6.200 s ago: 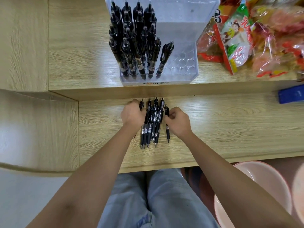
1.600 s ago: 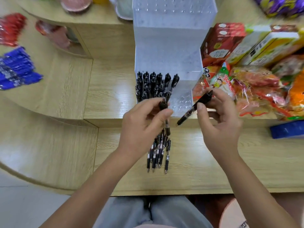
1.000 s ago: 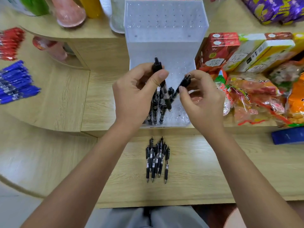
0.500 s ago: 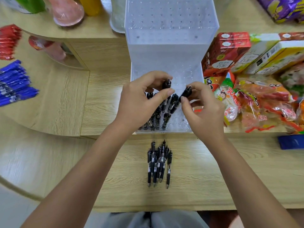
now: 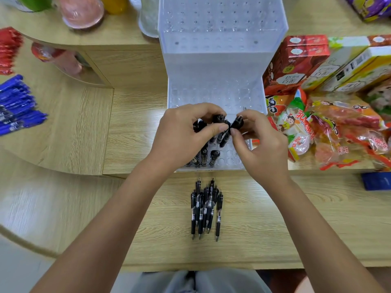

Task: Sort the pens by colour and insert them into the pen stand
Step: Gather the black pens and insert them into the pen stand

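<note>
A clear stepped pen stand [image 5: 215, 66] stands on the raised wooden shelf, with several black pens [image 5: 208, 155] upright in its lowest tier. My left hand [image 5: 182, 134] pinches the top of a black pen [image 5: 218, 119] over that tier. My right hand [image 5: 260, 144] pinches another black pen [image 5: 234, 126] just to the right of it, tilted, its tip down among the holes. A bundle of several loose black pens [image 5: 205, 208] lies on the lower desk in front of the stand. Blue pens [image 5: 17, 106] and red pens [image 5: 8, 51] lie at the far left.
Snack boxes [image 5: 296, 62] and bagged snacks [image 5: 338, 127] crowd the shelf right of the stand. Bottles and cups [image 5: 82, 11] stand behind on an upper ledge. A blue box [image 5: 376, 180] sits at the right edge of the desk.
Both hands have lowered their pens from above the stand down into the lowest tier. The pen tops now sit close together, level with the pens standing there.
</note>
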### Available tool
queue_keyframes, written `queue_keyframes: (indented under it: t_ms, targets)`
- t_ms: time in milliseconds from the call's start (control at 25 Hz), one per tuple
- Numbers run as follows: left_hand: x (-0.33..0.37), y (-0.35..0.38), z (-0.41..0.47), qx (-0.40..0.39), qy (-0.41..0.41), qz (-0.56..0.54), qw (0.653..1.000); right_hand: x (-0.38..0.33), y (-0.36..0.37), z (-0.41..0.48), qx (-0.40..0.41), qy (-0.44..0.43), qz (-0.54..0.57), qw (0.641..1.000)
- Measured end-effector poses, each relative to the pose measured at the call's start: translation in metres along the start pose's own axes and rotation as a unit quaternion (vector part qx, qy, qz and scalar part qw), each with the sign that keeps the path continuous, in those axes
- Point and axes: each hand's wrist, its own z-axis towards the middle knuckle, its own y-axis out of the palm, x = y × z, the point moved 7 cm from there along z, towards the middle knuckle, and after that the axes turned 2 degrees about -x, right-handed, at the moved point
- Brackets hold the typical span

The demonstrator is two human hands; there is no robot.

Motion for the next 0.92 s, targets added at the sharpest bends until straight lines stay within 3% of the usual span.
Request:
queue_keyframes:
  t_ms: [320,600,720,920]
  targets:
    - [0.005,0.0,-0.001,-0.016,0.026,0.013,0.999,-0.003,0.001,-0.003,-0.009,-0.005,0.002,1.0]
    - [0.016,0.014,0.001,-0.065,0.143,0.239,0.958,-0.007,0.003,-0.005,-0.017,-0.021,-0.025,0.999]
    - [0.017,0.012,0.004,-0.048,0.127,0.29,0.947,-0.005,0.006,-0.007,-0.021,-0.026,-0.048,0.998]
    - [0.009,0.011,0.012,-0.056,0.025,0.322,0.945,-0.001,0.012,-0.01,-0.05,0.007,-0.038,0.998]
